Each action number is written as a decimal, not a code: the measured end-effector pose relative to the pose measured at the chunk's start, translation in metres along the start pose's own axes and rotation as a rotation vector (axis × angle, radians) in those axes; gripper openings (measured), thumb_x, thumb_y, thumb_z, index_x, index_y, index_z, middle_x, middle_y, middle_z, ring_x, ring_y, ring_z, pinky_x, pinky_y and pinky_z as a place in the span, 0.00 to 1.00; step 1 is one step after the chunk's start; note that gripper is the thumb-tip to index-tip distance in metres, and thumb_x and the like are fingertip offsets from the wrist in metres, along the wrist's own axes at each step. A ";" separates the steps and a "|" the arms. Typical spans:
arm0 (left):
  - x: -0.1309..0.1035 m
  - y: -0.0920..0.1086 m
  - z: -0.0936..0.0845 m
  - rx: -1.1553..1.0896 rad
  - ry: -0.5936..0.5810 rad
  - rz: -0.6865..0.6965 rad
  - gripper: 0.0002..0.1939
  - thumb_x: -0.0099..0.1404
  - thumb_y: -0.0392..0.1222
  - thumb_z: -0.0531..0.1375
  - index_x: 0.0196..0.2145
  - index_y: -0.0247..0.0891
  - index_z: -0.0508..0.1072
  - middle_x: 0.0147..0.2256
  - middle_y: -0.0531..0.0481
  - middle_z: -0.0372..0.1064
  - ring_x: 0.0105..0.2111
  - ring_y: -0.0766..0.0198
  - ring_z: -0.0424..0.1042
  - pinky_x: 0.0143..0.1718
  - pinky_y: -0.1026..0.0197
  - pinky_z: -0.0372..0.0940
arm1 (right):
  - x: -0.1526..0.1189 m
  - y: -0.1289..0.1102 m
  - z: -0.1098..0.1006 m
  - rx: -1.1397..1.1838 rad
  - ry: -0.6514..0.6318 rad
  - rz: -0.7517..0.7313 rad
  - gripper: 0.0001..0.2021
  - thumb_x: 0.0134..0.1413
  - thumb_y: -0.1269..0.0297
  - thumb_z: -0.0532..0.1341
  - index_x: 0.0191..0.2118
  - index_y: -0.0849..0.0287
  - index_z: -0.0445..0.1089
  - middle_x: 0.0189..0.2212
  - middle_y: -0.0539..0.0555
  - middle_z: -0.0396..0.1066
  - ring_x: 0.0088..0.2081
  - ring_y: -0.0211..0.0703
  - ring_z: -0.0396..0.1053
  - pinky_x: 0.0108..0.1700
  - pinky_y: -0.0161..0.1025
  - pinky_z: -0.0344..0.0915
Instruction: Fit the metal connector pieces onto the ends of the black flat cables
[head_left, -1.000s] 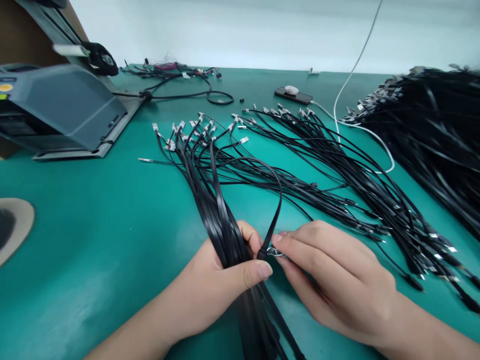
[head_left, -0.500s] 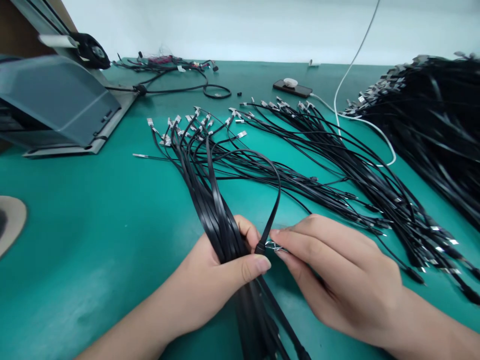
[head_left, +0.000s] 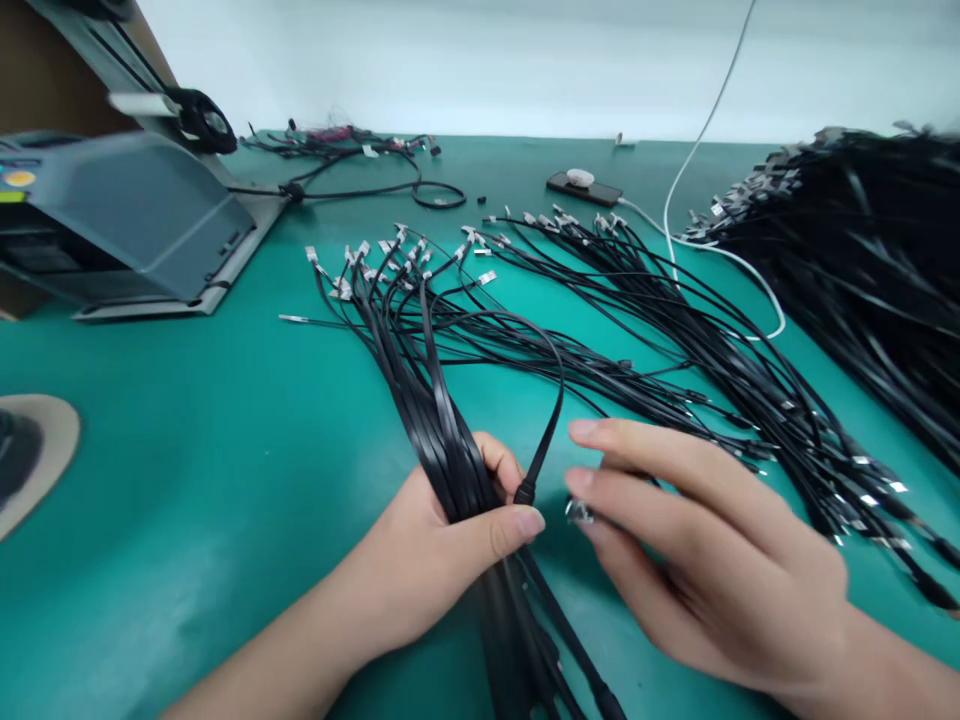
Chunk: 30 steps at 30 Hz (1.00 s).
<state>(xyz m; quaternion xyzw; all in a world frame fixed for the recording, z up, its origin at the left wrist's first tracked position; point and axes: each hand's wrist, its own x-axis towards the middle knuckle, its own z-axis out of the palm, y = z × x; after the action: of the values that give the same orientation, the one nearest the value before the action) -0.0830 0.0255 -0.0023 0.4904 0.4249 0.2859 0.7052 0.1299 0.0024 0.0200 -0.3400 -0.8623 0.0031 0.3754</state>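
My left hand (head_left: 450,560) is closed around a bundle of flat black cables (head_left: 412,400) that runs from upper left to the bottom. One cable of the bundle loops back, and its thick black end (head_left: 526,490) stands up beside my left thumb. Just right of that end, my right hand (head_left: 720,560) pinches a small shiny piece (head_left: 578,511) between thumb and middle finger, the index finger lifted above. The piece is apart from the cable end; its exact kind is too small to tell.
More black cables (head_left: 675,310) with silver plugs lie across the green table (head_left: 187,430). A large cable pile (head_left: 892,220) fills the right. A phone (head_left: 583,188) with a white cord is at the back. A grey machine (head_left: 142,220) stands left, near a beige rounded object (head_left: 60,440).
My right hand has drawn back to the right from the cable end, taking the shiny piece with it, and its index finger has lifted. My left hand keeps its hold. The view has shifted slightly.
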 end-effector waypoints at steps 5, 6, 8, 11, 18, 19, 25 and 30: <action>-0.002 0.000 -0.001 -0.050 -0.082 0.047 0.17 0.62 0.51 0.67 0.35 0.41 0.65 0.29 0.57 0.62 0.30 0.66 0.60 0.33 0.61 0.55 | 0.000 0.007 0.012 0.093 -0.132 0.042 0.12 0.64 0.75 0.56 0.52 0.62 0.67 0.46 0.59 0.75 0.46 0.44 0.74 0.46 0.40 0.73; -0.003 0.001 -0.001 -0.035 -0.081 0.059 0.16 0.63 0.51 0.66 0.35 0.41 0.65 0.29 0.56 0.63 0.31 0.65 0.61 0.34 0.60 0.56 | -0.001 0.012 0.015 0.066 -0.166 0.129 0.11 0.65 0.74 0.55 0.51 0.62 0.67 0.42 0.57 0.76 0.43 0.44 0.75 0.44 0.40 0.74; -0.004 0.001 -0.003 -0.016 -0.081 0.083 0.12 0.67 0.50 0.62 0.36 0.41 0.65 0.31 0.54 0.65 0.33 0.63 0.63 0.37 0.59 0.56 | -0.001 0.025 0.019 -0.069 -0.213 0.270 0.09 0.66 0.72 0.54 0.48 0.61 0.68 0.41 0.58 0.76 0.40 0.47 0.75 0.41 0.44 0.73; -0.004 -0.001 -0.005 -0.091 -0.121 0.148 0.07 0.65 0.44 0.61 0.37 0.40 0.67 0.34 0.52 0.66 0.35 0.61 0.65 0.38 0.57 0.57 | -0.002 0.041 0.021 -0.304 -0.182 0.269 0.07 0.66 0.72 0.55 0.44 0.62 0.68 0.47 0.61 0.76 0.46 0.56 0.74 0.46 0.53 0.70; 0.000 -0.007 -0.002 -0.118 -0.053 0.160 0.07 0.63 0.38 0.63 0.37 0.39 0.68 0.32 0.54 0.68 0.34 0.63 0.69 0.37 0.59 0.60 | 0.003 0.033 0.014 -0.257 0.038 0.146 0.12 0.63 0.80 0.53 0.46 0.59 0.67 0.45 0.56 0.76 0.55 0.53 0.67 0.59 0.58 0.58; 0.000 -0.006 -0.001 -0.097 -0.022 0.148 0.07 0.64 0.40 0.64 0.38 0.39 0.69 0.32 0.53 0.69 0.34 0.63 0.70 0.38 0.59 0.61 | 0.003 0.030 0.013 -0.215 0.046 0.116 0.13 0.63 0.81 0.53 0.47 0.59 0.67 0.46 0.57 0.75 0.55 0.52 0.68 0.59 0.57 0.58; 0.001 -0.003 0.002 -0.083 0.095 0.124 0.14 0.59 0.47 0.70 0.37 0.38 0.73 0.33 0.52 0.72 0.35 0.62 0.72 0.39 0.60 0.65 | -0.003 0.010 0.013 0.250 -0.098 0.134 0.13 0.67 0.74 0.49 0.52 0.58 0.64 0.37 0.53 0.71 0.37 0.41 0.69 0.40 0.38 0.66; 0.002 -0.005 0.002 -0.016 0.186 0.194 0.15 0.57 0.49 0.71 0.35 0.38 0.74 0.31 0.53 0.70 0.33 0.63 0.68 0.36 0.63 0.64 | -0.004 -0.008 0.014 0.364 -0.361 0.395 0.09 0.63 0.64 0.61 0.47 0.52 0.65 0.36 0.47 0.73 0.35 0.39 0.70 0.37 0.35 0.64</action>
<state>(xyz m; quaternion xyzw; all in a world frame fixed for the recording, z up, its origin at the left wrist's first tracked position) -0.0802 0.0240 -0.0070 0.4950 0.4367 0.4001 0.6357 0.1183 -0.0021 0.0096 -0.4221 -0.8175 0.2902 0.2633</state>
